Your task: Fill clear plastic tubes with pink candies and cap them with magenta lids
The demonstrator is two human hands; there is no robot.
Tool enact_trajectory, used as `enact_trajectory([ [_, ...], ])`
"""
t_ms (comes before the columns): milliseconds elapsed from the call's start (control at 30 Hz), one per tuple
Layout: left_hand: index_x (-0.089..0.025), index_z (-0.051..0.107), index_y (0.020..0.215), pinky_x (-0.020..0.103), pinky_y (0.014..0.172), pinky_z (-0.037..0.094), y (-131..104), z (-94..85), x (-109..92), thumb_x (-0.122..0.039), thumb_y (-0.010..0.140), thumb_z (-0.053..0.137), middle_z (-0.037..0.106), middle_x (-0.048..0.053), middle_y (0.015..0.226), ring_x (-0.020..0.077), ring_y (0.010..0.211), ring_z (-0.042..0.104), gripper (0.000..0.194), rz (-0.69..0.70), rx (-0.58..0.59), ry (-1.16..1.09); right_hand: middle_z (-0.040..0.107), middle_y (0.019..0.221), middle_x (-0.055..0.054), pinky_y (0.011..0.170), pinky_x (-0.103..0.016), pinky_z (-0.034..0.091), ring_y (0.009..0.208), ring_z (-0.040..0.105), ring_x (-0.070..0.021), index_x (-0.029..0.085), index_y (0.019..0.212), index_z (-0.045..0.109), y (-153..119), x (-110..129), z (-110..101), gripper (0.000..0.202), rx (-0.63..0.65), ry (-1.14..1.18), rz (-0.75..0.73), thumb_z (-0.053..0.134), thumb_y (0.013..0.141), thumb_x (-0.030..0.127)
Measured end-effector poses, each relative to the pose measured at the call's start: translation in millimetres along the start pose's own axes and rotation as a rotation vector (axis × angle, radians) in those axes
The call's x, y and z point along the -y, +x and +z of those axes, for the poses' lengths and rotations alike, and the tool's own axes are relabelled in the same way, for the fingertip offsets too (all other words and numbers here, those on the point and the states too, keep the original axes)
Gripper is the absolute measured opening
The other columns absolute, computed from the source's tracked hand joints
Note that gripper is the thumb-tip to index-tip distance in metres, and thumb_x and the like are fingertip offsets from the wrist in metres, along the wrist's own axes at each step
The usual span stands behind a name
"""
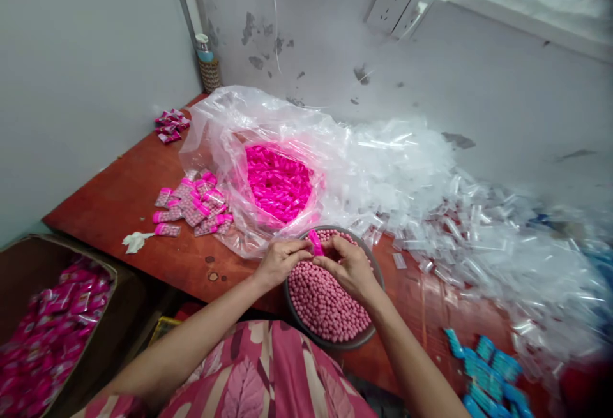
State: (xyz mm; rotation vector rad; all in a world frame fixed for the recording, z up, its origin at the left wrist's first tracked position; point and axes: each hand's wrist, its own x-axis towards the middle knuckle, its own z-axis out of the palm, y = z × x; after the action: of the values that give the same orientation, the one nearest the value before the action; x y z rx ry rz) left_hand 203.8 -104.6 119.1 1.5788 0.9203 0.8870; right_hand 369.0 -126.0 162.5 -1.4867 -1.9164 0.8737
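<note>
Above a round grey bowl (380, 281) filled with pink beads (330, 303), both hands meet at a small bright pink plastic cap (315, 242). My left hand (281, 263) pinches it from the left, fingers closed. From the other side, the thumb and fingers of my right hand (348, 266) close on the same piece. Whether a clear container sits under the cap is hidden by the fingers. Just behind the bowl, a clear plastic bag (225, 118) lies open with many similar pink caps (278, 182) inside.
Left of the bag lie bead-filled clear containers with pink caps (194, 207) and a crumpled white scrap (137, 241). Loose clear containers (460, 220) heap along the right. Blue pieces (493, 373) are at front right. A box of pink packets (62, 316) stands lower left.
</note>
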Motion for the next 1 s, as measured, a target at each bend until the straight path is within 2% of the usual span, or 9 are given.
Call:
enact_trajectory([
  [200, -0.014, 0.063, 0.067, 0.022, 0.061, 0.038, 10.0, -5.0, 2.6, -0.025, 0.079, 0.047, 0.059, 0.002, 0.062, 0.0123, 0.061, 0.053, 0.023, 0.153, 0.174, 0.236, 0.054, 0.067, -0.001, 0.056, -0.023, 0.039, 0.060, 0.048, -0.0118, 0.016, 0.075, 0.052, -7.9, -14.0, 3.9, 0.014, 0.035, -0.163, -0.018, 0.055, 0.075, 0.030],
  [300, -0.013, 0.062, 0.061, 0.021, 0.057, 0.036, 11.6, -6.6, 3.9, -0.026, 0.077, 0.049, 0.057, 0.000, 0.056, 0.0113, 0.056, 0.051, 0.024, 0.100, 0.215, 0.216, 0.059, 0.081, -0.005, 0.061, -0.025, 0.043, 0.067, 0.053, -0.0136, 0.016, 0.096, 0.051, -4.5, -15.7, 0.2, 0.025, 0.105, -0.226, -0.097, 0.054, 0.076, 0.031],
  [400, -0.014, 0.065, 0.070, 0.021, 0.060, 0.039, 9.1, -5.2, 2.7, -0.026, 0.075, 0.051, 0.063, 0.001, 0.064, 0.0130, 0.061, 0.055, 0.020, 0.009, 0.258, 0.051, 0.046, 0.118, -0.012, 0.085, -0.035, 0.039, 0.104, 0.045, -0.0211, 0.016, 0.123, 0.033, 4.5, -5.5, -11.9, 0.057, 0.193, -0.375, -0.309, 0.056, 0.074, 0.032],
  [467, -0.014, 0.067, 0.077, 0.022, 0.062, 0.040, 6.7, -2.5, 2.3, -0.027, 0.074, 0.053, 0.066, 0.002, 0.072, 0.0151, 0.066, 0.057, 0.019, -0.065, 0.253, -0.075, 0.039, 0.126, -0.010, 0.093, -0.040, 0.033, 0.115, 0.035, -0.0222, 0.019, 0.126, 0.029, 10.7, 2.1, -20.9, 0.058, 0.270, -0.474, -0.438, 0.054, 0.075, 0.031],
  [533, -0.014, 0.068, 0.080, 0.024, 0.064, 0.041, 4.7, 0.6, 3.0, -0.027, 0.072, 0.055, 0.067, 0.003, 0.075, 0.0165, 0.069, 0.058, 0.020, -0.144, 0.182, -0.181, 0.043, 0.124, -0.008, 0.092, -0.040, 0.035, 0.113, 0.038, -0.0216, 0.020, 0.124, 0.034, 14.2, 5.0, -26.2, 0.050, 0.288, -0.538, -0.469, 0.051, 0.077, 0.031],
  [633, -0.014, 0.068, 0.084, 0.025, 0.065, 0.041, 2.9, 4.5, 4.8, -0.028, 0.068, 0.059, 0.067, 0.003, 0.077, 0.0163, 0.069, 0.057, 0.023, -0.278, 0.019, -0.361, 0.050, 0.113, -0.010, 0.085, -0.038, 0.040, 0.103, 0.046, -0.0221, 0.017, 0.119, 0.040, 12.0, -1.3, -21.6, 0.044, 0.150, -0.591, -0.375, 0.048, 0.079, 0.035],
  [767, -0.013, 0.065, 0.083, 0.022, 0.058, 0.040, 2.8, 8.0, 3.8, -0.030, 0.067, 0.061, 0.063, 0.001, 0.068, 0.0104, 0.057, 0.053, 0.023, -0.424, -0.174, -0.651, 0.048, 0.114, -0.015, 0.086, -0.040, 0.040, 0.105, 0.045, -0.0255, 0.013, 0.123, 0.035, 0.9, -13.2, 5.9, 0.055, -0.027, -0.620, -0.285, 0.047, 0.077, 0.042],
  [867, -0.012, 0.064, 0.081, 0.020, 0.057, 0.038, 3.4, 12.3, 2.2, -0.027, 0.065, 0.063, 0.060, 0.000, 0.065, 0.0078, 0.056, 0.050, 0.022, -0.443, -0.231, -0.739, 0.043, 0.119, -0.018, 0.086, -0.042, 0.040, 0.110, 0.040, -0.0285, 0.008, 0.127, 0.028, -4.9, -14.6, 28.5, 0.068, -0.117, -0.640, -0.183, 0.047, 0.074, 0.046],
  [1000, -0.012, 0.063, 0.082, 0.020, 0.063, 0.038, 3.4, 18.2, 4.1, -0.025, 0.065, 0.064, 0.060, 0.001, 0.071, 0.0085, 0.063, 0.051, 0.022, -0.392, -0.235, -0.744, 0.048, 0.111, -0.017, 0.084, -0.041, 0.041, 0.105, 0.043, -0.0270, 0.008, 0.123, 0.033, -4.5, -16.8, 44.4, 0.061, -0.218, -0.598, -0.125, 0.047, 0.074, 0.043],
])
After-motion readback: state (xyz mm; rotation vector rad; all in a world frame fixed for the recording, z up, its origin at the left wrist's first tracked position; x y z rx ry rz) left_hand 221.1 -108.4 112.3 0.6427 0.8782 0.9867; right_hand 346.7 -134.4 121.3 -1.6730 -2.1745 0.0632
